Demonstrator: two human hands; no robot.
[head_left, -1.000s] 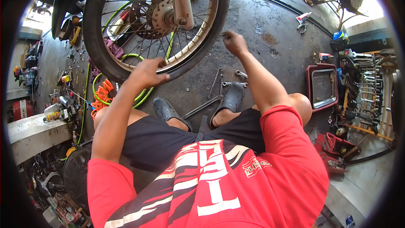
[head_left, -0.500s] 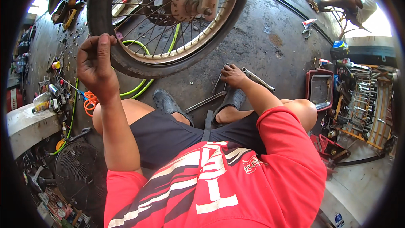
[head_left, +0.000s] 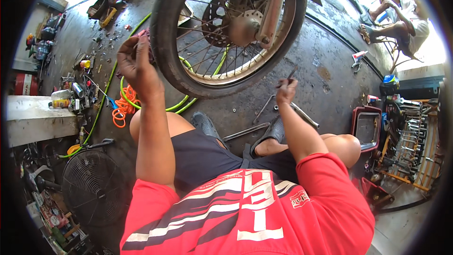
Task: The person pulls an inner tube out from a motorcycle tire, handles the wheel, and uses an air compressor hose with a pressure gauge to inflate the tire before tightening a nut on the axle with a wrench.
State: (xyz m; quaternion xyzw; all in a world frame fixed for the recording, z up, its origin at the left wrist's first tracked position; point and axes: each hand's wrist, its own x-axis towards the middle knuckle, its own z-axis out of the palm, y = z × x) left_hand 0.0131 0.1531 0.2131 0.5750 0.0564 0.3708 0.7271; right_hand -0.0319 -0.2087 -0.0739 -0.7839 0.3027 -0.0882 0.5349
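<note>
Head view, looking down: a person in a red shirt and black shorts sits low before a spoked wheel (head_left: 243,29), both forearms reaching away from the body. The wheel stands far from the person's chest and fills the space between and beyond the two hands, a pale fork leg (head_left: 277,12) joined at its hub.

The left hand (head_left: 139,68) is raised just to the left of the tyre, its grip narrow, thumb and fingers drawn close together. Whether anything is pinched there, or whether it touches the tyre, cannot be told. A purplish cloth (head_left: 149,42) shows just past its fingertips.

The right hand (head_left: 286,90) is to the right of the tyre's near edge and apart from it. Its grip is closed around a slim dark tool (head_left: 293,72), whose thin end pokes out of the far side of the fingers.

On the floor, a long wrench (head_left: 304,114) lies near the right forearm, and a metal bar (head_left: 246,132) lies between the feet. A green hose (head_left: 181,109) curves under the wheel; a coiled orange hose (head_left: 125,106) lies nearer and left.
</note>
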